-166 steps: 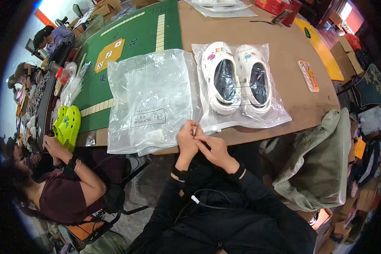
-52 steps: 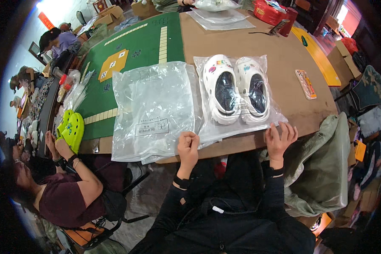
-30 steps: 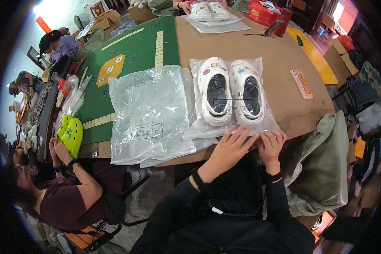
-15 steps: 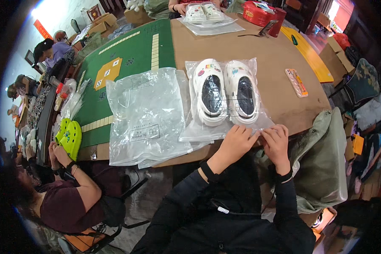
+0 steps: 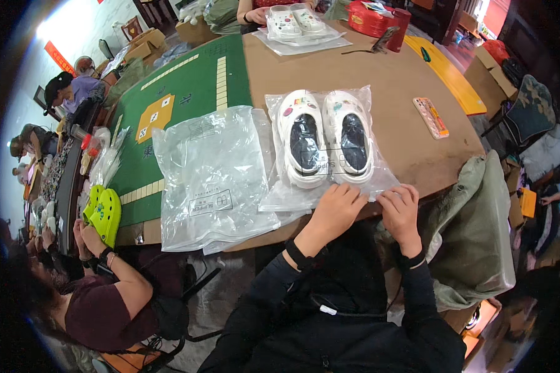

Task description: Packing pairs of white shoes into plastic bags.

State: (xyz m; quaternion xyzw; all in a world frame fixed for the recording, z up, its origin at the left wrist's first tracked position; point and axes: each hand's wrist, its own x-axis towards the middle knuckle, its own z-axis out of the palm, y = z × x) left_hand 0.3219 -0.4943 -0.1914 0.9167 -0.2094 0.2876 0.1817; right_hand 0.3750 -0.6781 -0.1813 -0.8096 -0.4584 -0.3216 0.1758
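Observation:
A pair of white clogs [image 5: 304, 163] with dark insoles and colourful charms lies side by side inside a clear plastic bag [image 5: 280, 200], toes pointing away from me. At the bag's near edge, right of its middle, my left hand [image 5: 335, 212] has its fingers closed on the plastic. My right hand [image 5: 401, 216] pinches the same edge near the right corner, a small gap from the left fingers. Left of it, a second clear bag [image 5: 208, 171] lies flat, with no shoes in it, partly over another bag.
A green mat [image 5: 196, 68] with rows of light tiles covers the table's left. To the right lies a phone in a patterned case [image 5: 430, 118]. A person at left holds lime-green clogs [image 5: 104, 211]; another across has bagged white clogs [image 5: 292, 23]. A grey-green sack [image 5: 473, 242] stands right.
My left hand has shifted left along the bag's edge, so my hands, nearly touching before, are now apart. The whole view has moved slightly.

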